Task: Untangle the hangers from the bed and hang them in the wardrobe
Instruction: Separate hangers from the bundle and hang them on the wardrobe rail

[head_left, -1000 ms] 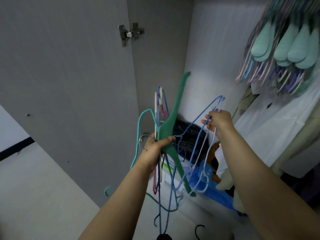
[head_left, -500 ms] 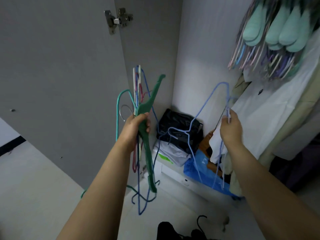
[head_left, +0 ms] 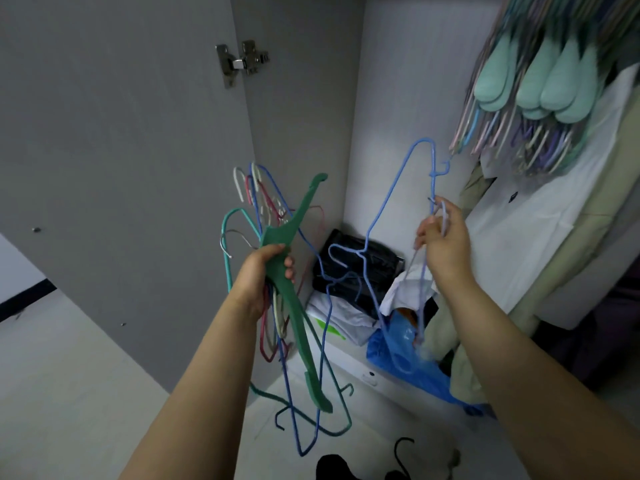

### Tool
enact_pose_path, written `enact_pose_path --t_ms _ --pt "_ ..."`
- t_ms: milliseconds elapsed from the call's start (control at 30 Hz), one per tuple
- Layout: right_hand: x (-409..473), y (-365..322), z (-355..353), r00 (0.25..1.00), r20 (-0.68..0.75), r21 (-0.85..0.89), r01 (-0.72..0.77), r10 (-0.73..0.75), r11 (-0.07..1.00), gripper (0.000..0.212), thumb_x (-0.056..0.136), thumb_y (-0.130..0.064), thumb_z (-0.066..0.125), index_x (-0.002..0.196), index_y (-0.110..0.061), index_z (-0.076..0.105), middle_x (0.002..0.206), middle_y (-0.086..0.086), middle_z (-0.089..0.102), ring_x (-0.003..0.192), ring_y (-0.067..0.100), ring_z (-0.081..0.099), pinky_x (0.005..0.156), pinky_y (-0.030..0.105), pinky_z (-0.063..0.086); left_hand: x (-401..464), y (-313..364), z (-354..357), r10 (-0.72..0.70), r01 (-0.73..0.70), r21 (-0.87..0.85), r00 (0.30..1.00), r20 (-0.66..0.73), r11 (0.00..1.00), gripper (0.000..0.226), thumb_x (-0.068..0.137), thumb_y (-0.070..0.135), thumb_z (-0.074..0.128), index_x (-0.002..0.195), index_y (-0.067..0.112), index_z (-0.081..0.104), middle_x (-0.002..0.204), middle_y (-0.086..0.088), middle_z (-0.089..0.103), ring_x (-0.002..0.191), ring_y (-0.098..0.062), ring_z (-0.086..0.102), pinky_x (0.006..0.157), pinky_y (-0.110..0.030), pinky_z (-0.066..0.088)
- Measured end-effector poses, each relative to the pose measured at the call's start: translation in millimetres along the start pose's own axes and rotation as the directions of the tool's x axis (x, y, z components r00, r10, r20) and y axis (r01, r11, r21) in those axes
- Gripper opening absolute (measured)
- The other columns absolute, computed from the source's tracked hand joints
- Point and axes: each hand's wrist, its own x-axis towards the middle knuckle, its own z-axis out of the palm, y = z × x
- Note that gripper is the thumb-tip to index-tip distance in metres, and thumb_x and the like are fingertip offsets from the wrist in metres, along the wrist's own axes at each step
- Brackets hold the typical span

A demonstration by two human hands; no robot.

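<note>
Wardrobe [head_left: 398,98] space fills the view, its grey door [head_left: 121,168] swung open at the left on a metal hinge [head_left: 240,62], and a dense row of hung hangers [head_left: 540,98], pale green padded ones among thin wire ones, is seen at the upper right above a white garment [head_left: 540,223]. On the wardrobe floor a black bag [head_left: 377,261] and a blue plastic bag [head_left: 412,368] are piled. A bundle of tangled hangers [head_left: 277,306] is held upright in front of the door, a broad green plastic hanger [head_left: 294,271] among red, white, teal and blue wire ones, and it is clutched by the left hand [head_left: 263,275], whose grip is wrapped round the middle of the bundle. A light blue wire hanger [head_left: 398,202] is held apart to the right, and its thin wires are pinched between thumb and fingers by the right hand [head_left: 445,244]; whether a second pale wire is pinched with it cannot be told. The step in hand is judged to be the separation of one hanger from the bundle, with most of the bundle not yet hung. A dark blue loop near the black bag appears possibly caught with the light blue one, so the next move is judged to call for the hook to be freed, turned upward and lifted to the rail, which is out of view above the hung hangers.
</note>
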Motion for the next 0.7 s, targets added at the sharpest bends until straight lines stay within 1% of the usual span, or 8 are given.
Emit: enact_pose_path --t_ms 100,200,300,367,467,567,633,700 --pt "-9 10 23 0.992 0.088 -0.043 -0.090 0.093 0.995 0.043 0.096 0.004 0.038 0.129 -0.022 0.035 0.082 0.004 0.060 0.060 0.009 0.065 0.045 0.019 0.049 -4 -2 9 -0.012 0.012 -0.008 1.000 0.020 1.000 0.008 0.089 0.018 0.048 0.085 0.012 0.051 0.060 -0.001 0.049 0.047 -0.016 0.042 0.051 -0.027 0.040" --pt "-20 25 36 0.956 0.199 -0.136 -0.190 0.215 0.972 0.045 0.098 -0.001 0.038 0.138 -0.022 0.035 0.087 0.000 0.063 0.076 0.016 0.069 0.042 0.020 0.049 -7 -3 15 0.003 -0.003 -0.011 1.000 0.009 1.000 0.008 0.090 0.018 0.049 0.086 0.012 0.051 0.059 -0.001 0.050 0.046 -0.016 0.044 0.047 -0.024 0.041" --pt "-25 33 35 0.921 0.207 -0.112 -0.313 0.330 0.943 0.041 0.098 -0.003 0.040 0.136 -0.020 0.038 0.088 0.004 0.064 0.075 0.017 0.070 0.037 0.019 0.045 -6 3 13 0.075 -0.075 -0.018 0.996 -0.042 0.997 0.012 0.085 0.023 0.056 0.083 0.012 0.053 0.057 -0.001 0.050 0.045 -0.016 0.044 0.057 -0.027 0.044" --pt "-25 30 31 0.909 0.208 -0.094 -0.350 0.362 0.932 0.040 0.097 -0.003 0.041 0.134 -0.018 0.041 0.087 0.005 0.065 0.070 0.012 0.070 0.034 0.018 0.039 -5 7 8 0.135 -0.129 0.072 0.987 -0.086 0.989 0.016 0.080 0.027 0.061 0.070 0.014 0.061 0.056 -0.005 0.050 0.048 -0.020 0.044 0.068 -0.035 0.041" --pt "-25 16 27 0.901 0.279 -0.057 -0.330 0.332 0.942 0.037 0.098 -0.008 0.046 0.132 -0.022 0.046 0.084 0.006 0.066 0.076 0.016 0.073 0.035 0.017 0.033 -9 6 5 0.176 -0.143 0.309 0.981 -0.082 0.940 0.032 0.083 0.027 0.063 0.055 0.013 0.059 0.057 -0.014 0.049 0.051 -0.024 0.043 0.060 -0.033 0.036" --pt "-32 -7 34 0.862 0.421 -0.046 -0.291 0.283 0.956 0.040 0.096 -0.010 0.052 0.132 -0.027 0.046 0.081 0.003 0.069 0.081 0.020 0.073 0.037 0.017 0.034 -13 -3 14 0.205 -0.150 0.394 0.973 -0.102 0.907 0.024 0.089 0.018 0.061 0.068 0.006 0.060 0.060 -0.011 0.055 0.052 -0.021 0.049 0.057 -0.029 0.039" --pt "-42 -20 43 0.827 0.511 -0.068 -0.235 0.236 0.970 0.039 0.095 -0.009 0.054 0.130 -0.027 0.048 0.085 0.000 0.072 0.075 0.019 0.072 0.039 0.018 0.037 -15 -6 22 0.214 -0.166 0.370 0.972 -0.095 0.914 0.016 0.090 0.016 0.062 0.080 0.004 0.067 0.059 0.000 0.061 0.049 -0.013 0.053 0.053 -0.021 0.041" --pt "-54 -29 53 0.789 0.580 -0.089 -0.185 0.202 0.979 0.038 0.096 -0.007 0.052 0.128 -0.027 0.047 0.090 -0.002 0.073 0.068 0.017 0.071 0.040 0.019 0.039 -17 -5 27 0.214 -0.191 0.312 0.976 -0.040 0.931 0.019 0.091 0.018 0.062 0.096 0.002 0.071 0.055 0.010 0.063 0.048 -0.004 0.056 0.048 -0.013 0.041"
